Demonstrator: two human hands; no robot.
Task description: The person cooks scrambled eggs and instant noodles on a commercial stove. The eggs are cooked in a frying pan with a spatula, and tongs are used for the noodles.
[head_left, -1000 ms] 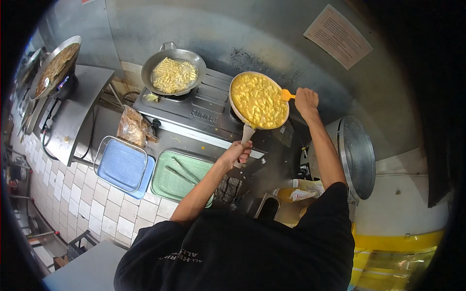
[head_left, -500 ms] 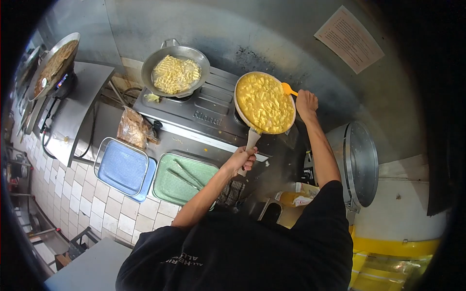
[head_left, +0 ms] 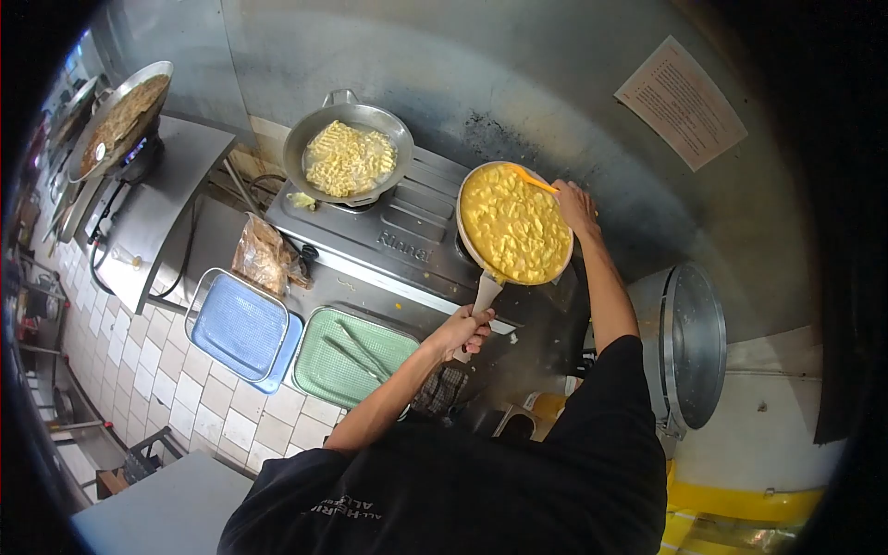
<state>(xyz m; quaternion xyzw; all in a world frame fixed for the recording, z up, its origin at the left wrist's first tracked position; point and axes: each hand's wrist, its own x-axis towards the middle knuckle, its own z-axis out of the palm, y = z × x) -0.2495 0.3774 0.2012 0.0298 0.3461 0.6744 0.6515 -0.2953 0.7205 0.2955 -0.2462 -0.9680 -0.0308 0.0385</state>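
Note:
My left hand (head_left: 465,331) is closed around the pale handle of a frying pan (head_left: 487,294). Chunky yellow food in sauce (head_left: 513,227) fills the pan, which sits over the right burner of the stove. In my right hand (head_left: 577,207) is an orange spatula (head_left: 532,178), gripped at the pan's upper right rim. Its head dips into the sauce near the far edge, so its exact shape is partly hidden. To the left, a metal wok (head_left: 403,139) holds wavy noodles (head_left: 350,159) in liquid on the other burner.
Below the steel stove (head_left: 379,222) are a blue-lined basket (head_left: 242,319) and a green tray (head_left: 324,370) with metal tongs (head_left: 356,351). A plastic bag of brown food (head_left: 264,254) lies near the wok. A large metal pot (head_left: 694,347) stands at my right.
My right hand has shifted the spatula up and left along the pan's far edge, turning it deeper into the sauce. My left hand keeps its hold on the handle; the view has shifted slightly.

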